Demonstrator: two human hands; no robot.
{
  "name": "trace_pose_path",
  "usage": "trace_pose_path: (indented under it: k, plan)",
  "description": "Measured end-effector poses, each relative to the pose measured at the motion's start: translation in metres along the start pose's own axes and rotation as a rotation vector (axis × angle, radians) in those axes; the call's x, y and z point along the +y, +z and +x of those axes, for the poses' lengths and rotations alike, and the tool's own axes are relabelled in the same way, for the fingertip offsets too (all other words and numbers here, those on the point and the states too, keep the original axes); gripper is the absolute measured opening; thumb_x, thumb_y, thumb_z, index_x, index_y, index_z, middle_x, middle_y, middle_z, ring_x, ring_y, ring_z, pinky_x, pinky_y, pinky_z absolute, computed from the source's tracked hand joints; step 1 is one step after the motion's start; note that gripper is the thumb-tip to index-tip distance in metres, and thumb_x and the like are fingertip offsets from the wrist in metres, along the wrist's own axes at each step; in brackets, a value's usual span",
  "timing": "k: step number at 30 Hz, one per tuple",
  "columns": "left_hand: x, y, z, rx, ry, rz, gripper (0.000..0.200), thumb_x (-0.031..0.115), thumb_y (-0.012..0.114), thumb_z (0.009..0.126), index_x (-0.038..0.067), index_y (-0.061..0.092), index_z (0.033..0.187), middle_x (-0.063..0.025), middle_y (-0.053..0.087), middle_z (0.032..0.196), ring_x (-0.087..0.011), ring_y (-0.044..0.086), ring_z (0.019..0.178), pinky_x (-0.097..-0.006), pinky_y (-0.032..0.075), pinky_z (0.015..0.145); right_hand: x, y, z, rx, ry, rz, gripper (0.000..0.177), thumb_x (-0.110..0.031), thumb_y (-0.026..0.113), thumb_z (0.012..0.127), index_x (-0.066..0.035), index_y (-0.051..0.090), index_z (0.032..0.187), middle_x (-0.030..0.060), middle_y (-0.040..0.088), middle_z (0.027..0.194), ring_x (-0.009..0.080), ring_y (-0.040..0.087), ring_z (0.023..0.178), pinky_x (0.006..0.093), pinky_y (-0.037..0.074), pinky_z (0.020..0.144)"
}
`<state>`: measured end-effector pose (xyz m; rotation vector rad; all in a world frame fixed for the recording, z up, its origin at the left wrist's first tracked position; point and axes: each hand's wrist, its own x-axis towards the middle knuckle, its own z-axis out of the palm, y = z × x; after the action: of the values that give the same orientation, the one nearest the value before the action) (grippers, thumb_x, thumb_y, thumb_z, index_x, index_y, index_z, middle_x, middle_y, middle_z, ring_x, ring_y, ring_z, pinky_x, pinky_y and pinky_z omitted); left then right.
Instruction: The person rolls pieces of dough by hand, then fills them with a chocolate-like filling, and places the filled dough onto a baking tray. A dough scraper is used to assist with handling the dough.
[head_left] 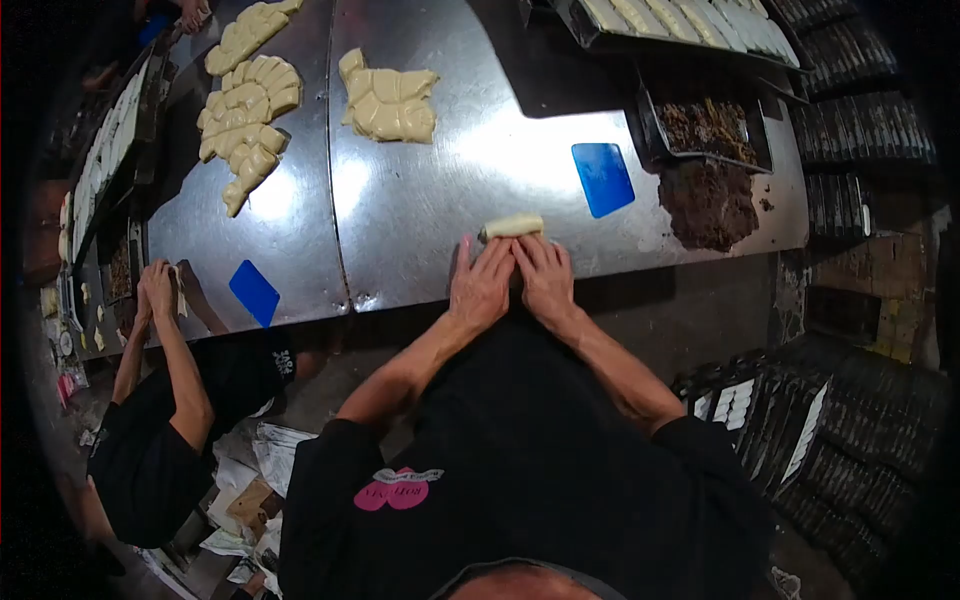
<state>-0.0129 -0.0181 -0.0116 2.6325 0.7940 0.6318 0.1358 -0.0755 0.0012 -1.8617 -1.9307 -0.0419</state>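
Observation:
A small pale dough roll (513, 226) lies near the front edge of the metal table, a bit of dark filling showing at its left end. My left hand (482, 283) has its fingertips on the near side of the roll, with the outer finger held apart. Close beside it, my right hand (547, 282) also presses its fingers against the roll. The two hands meet at the thumbs, and the undersides of the fingers are hidden. Right of the roll lies a blue plastic scraper (603, 180).
Cut dough pieces (390, 103) lie farther back, with more dough (250, 100) to the left. A tray of brown filling (705, 125) stands right, filling (708, 205) spread before it. Filled trays (680, 25) sit above. At left, a co-worker's hands (157, 290) work near another blue scraper (254, 293).

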Motion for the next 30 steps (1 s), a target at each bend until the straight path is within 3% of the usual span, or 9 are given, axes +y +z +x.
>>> trace_pose_path:
  k: [9,11,13,16,18,19,21,25,30]
  plan:
    - [0.005,-0.006,-0.005,0.053,0.107,0.016,0.039,0.003,0.058,0.072,-0.001,0.059,0.111,-0.0144,0.056,0.127,-0.0256,0.051,0.122,-0.0538,0.025,0.11,-0.011,-0.004,-0.019,-0.014,0.034,-0.053,0.043,-0.008,0.057,0.078,-0.005,0.057,0.122,0.0102,0.056,0.121,0.0297,0.051,0.116,0.0442,0.038,0.094]
    - [0.011,-0.006,-0.009,-0.012,0.072,-0.01,0.036,0.003,0.059,0.072,-0.001,0.059,0.107,-0.0147,0.057,0.123,-0.0263,0.051,0.121,-0.0512,0.026,0.111,-0.006,-0.005,-0.001,0.025,0.054,0.024,0.036,-0.005,0.056,0.078,-0.005,0.06,0.114,0.0107,0.059,0.114,0.0311,0.056,0.108,0.0434,0.044,0.087]
    - [0.004,-0.012,-0.005,-0.002,0.087,0.022,0.037,0.004,0.059,0.071,0.0,0.06,0.107,-0.0165,0.057,0.122,-0.0302,0.054,0.117,-0.0514,0.031,0.107,0.001,-0.012,0.051,-0.039,0.363,0.462,0.027,-0.004,0.055,0.079,-0.005,0.061,0.105,0.0119,0.061,0.103,0.033,0.06,0.095,0.0405,0.049,0.077]
    - [-0.002,-0.013,-0.03,-0.001,-0.054,-0.247,0.036,0.005,0.059,0.077,0.0,0.058,0.112,-0.0181,0.057,0.123,-0.029,0.062,0.104,-0.0458,0.047,0.093,-0.007,0.023,0.065,0.131,0.098,0.237,0.026,-0.007,0.061,0.075,-0.007,0.063,0.101,0.0113,0.062,0.103,0.0313,0.061,0.093,0.0403,0.049,0.077]
    - [-0.008,-0.023,-0.034,-0.046,-0.707,-1.051,0.039,0.014,0.055,0.09,0.001,0.049,0.127,-0.0187,0.051,0.132,-0.0256,0.067,0.093,-0.0348,0.055,0.074,-0.009,0.037,0.038,0.123,-0.064,0.045,0.031,-0.012,0.064,0.074,-0.01,0.063,0.105,0.0092,0.061,0.108,0.028,0.061,0.097,0.042,0.046,0.08]
    - [-0.012,-0.031,-0.024,-0.027,-0.695,-1.04,0.039,0.014,0.055,0.09,0.001,0.049,0.127,-0.0187,0.051,0.132,-0.0256,0.067,0.093,-0.0348,0.055,0.074,-0.007,0.035,0.027,0.134,-0.151,-0.002,0.033,-0.015,0.065,0.074,-0.012,0.063,0.107,0.0082,0.061,0.11,0.0264,0.06,0.099,0.0426,0.045,0.082]
    - [-0.008,-0.048,-0.012,-0.072,-0.988,-1.606,0.049,0.026,0.047,0.099,0.002,0.035,0.14,-0.0176,0.045,0.139,-0.0227,0.068,0.091,-0.0269,0.055,0.067,-0.005,0.031,0.044,0.118,-0.228,-0.034,0.039,-0.019,0.066,0.074,-0.011,0.061,0.112,0.0076,0.061,0.109,0.0244,0.059,0.102,0.0411,0.043,0.084]
    - [-0.022,-0.032,0.003,0.127,-0.954,-1.373,0.054,0.031,0.043,0.101,0.003,0.028,0.144,-0.0157,0.042,0.141,-0.0245,0.066,0.096,-0.0284,0.055,0.069,0.006,0.04,0.121,0.155,-0.078,-0.045,0.039,-0.017,0.063,0.074,-0.007,0.059,0.111,0.0087,0.06,0.111,0.0243,0.055,0.106,0.042,0.04,0.088]
    - [-0.012,-0.038,-0.018,-0.022,-0.919,-1.32,0.05,0.031,0.041,0.101,0.004,0.03,0.142,-0.0195,0.044,0.138,-0.0222,0.065,0.094,-0.0272,0.055,0.066,-0.001,0.03,0.061,0.004,-0.179,-0.033,0.04,-0.02,0.061,0.077,-0.008,0.058,0.115,0.0132,0.055,0.126,0.0296,0.05,0.119,0.0445,0.039,0.092]
